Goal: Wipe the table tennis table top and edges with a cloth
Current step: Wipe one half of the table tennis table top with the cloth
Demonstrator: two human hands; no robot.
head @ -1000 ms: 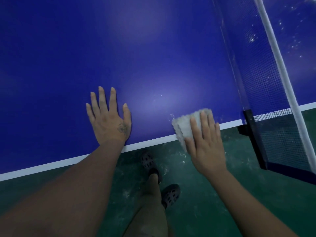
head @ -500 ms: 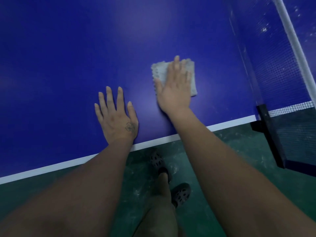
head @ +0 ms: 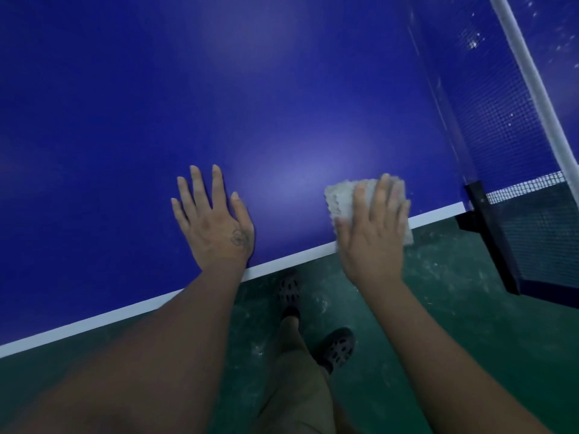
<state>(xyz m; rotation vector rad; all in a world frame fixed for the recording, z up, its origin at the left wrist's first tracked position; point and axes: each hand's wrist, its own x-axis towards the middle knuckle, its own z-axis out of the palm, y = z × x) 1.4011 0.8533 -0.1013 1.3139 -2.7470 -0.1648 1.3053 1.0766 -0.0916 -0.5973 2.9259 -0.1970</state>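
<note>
Standing in dark shoes point(head: 336, 349) on green floor point(head: 470, 324) | right hand point(head: 372, 233) flat, fingers straight, pressing grey cloth point(head: 341, 198) over white edge line point(head: 131, 308) of blue table point(head: 219, 104) | left hand point(head: 213, 223) spread flat on table top, apart from cloth | net point(head: 501, 126) at far right

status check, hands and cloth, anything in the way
Left hand flat on the table top. Right hand pressing cloth over the near edge. Net post close to its right.
</note>
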